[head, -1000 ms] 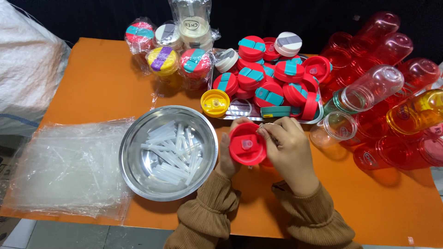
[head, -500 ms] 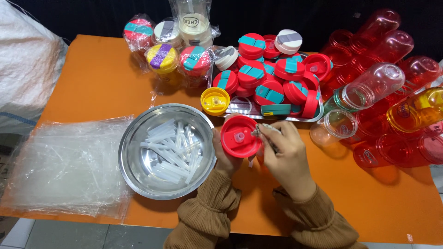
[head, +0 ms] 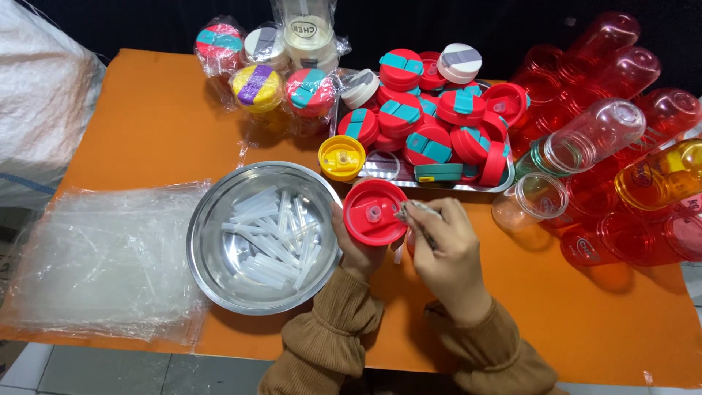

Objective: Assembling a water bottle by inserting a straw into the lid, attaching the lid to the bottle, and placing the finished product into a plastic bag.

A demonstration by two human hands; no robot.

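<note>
My left hand (head: pixel 356 249) grips the red bottle lid (head: pixel 375 211) above the table (head: pixel 146 139), beside the steel bowl (head: pixel 212 271) of clear straws (head: pixel 267 238). My right hand (head: pixel 446 252) pinches something small; it may slip and drop.

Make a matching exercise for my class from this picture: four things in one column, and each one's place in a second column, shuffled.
Things:
1. red lid
2. clear straws
3. yellow lid
4. plastic bags

Places:
A. flat on the table's left side
B. between the left hand and right hand
C. inside the steel bowl
D. on the table beside the metal tray

Pairs: 1-B, 2-C, 3-D, 4-A
</note>
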